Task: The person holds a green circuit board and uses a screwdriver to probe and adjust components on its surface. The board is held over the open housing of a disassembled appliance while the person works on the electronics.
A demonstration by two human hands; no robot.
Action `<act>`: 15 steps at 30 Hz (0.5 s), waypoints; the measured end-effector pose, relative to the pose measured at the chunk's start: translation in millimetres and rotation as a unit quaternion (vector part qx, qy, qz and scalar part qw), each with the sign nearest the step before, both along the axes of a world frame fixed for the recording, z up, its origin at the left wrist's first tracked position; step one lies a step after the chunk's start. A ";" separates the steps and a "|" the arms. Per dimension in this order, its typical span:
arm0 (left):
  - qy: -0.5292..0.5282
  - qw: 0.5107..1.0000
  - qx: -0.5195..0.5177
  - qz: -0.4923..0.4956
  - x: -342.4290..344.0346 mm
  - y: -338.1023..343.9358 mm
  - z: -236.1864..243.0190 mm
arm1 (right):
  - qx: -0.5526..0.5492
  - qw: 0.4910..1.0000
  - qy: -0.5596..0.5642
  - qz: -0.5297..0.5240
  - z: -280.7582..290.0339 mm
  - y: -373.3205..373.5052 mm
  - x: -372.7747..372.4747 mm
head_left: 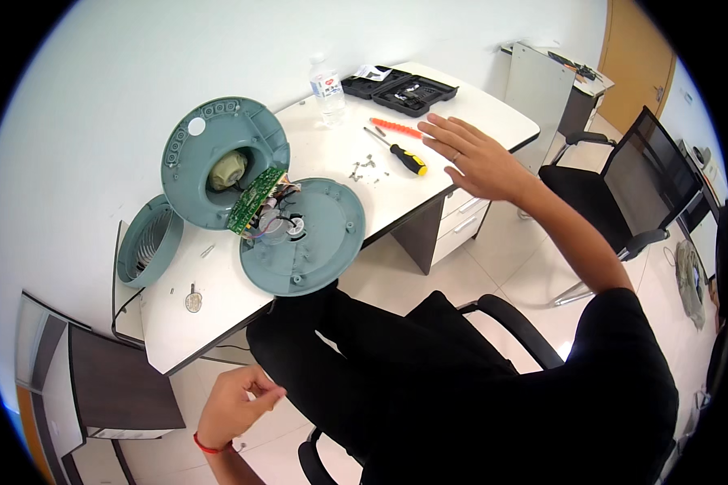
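Left hand [233, 404] hangs nearest, off the near table edge, fingertips pinched together; whether it holds anything, cannot tell. Right hand [471, 155] hovers flat, fingers spread, over the far right of the table [218, 307], just beside the yellow-handled screwdriver [402, 156] and orange one [396, 128]. Judged light, stiff, with a grippy handle: grasp mid-handle. Loose screws [364, 168] are small and roll easily.

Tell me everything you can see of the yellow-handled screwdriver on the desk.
The screwdriver has a yellow and black handle, plastic or rubber by its look, and a thin metal shaft. It lies flat on the white desk, shaft pointing toward the far left, beside an orange-handled tool and near a scatter of small screws. The right hand hovers open just to its right, not touching it.
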State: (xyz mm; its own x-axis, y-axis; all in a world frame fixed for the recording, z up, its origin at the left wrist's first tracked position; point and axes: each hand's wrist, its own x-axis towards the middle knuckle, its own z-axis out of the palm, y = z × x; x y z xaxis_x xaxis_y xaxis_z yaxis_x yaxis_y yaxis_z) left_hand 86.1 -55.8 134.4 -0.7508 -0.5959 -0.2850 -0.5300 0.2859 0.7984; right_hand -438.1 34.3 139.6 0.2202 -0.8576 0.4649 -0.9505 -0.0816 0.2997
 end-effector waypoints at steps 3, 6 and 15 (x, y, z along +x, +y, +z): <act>-0.060 0.998 -0.018 -0.031 -19.3 19.7 3.0 | -0.011 0.997 -0.067 0.040 -8.3 35.0 16.6; -0.110 0.992 0.048 -0.034 -31.9 33.0 -12.4 | -0.118 0.963 -0.051 0.236 -42.2 54.2 20.9; -0.149 0.980 -0.077 -0.104 -129.0 14.6 -135.7 | 0.198 0.712 -0.666 0.100 -172.4 28.2 146.2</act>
